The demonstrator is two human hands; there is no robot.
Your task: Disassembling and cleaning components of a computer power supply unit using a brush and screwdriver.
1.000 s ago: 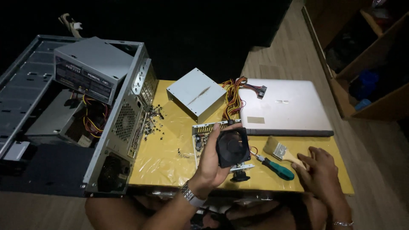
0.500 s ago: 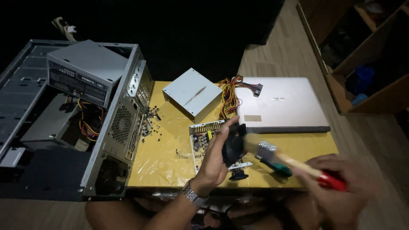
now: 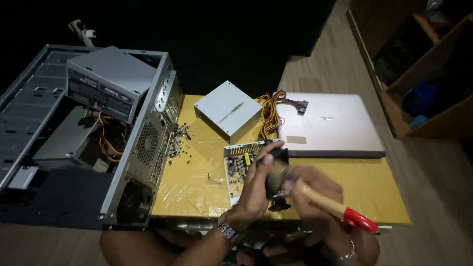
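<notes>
My left hand [image 3: 254, 189] holds a black cooling fan [image 3: 274, 178] upright above a green circuit board [image 3: 238, 165] lying on the yellow table [image 3: 197, 182]. My right hand [image 3: 310, 189], blurred by motion, grips a paintbrush [image 3: 335, 207] with a wooden handle and a red tip. The brush end sits against the fan. A watch is on my left wrist and a bracelet on my right.
An open grey computer case [image 3: 98, 128] lies at the left with a drive box and coloured wires inside. Loose screws [image 3: 177, 140] are scattered beside it. A grey power supply box [image 3: 227, 109] with a wire bundle [image 3: 270, 113] and a closed silver laptop [image 3: 330, 125] sit at the back. Wooden shelves [image 3: 423, 74] stand at the right.
My right hand picked the brush up from the table's right side and brought it left against the fan. My left hand turned the fan more upright.
</notes>
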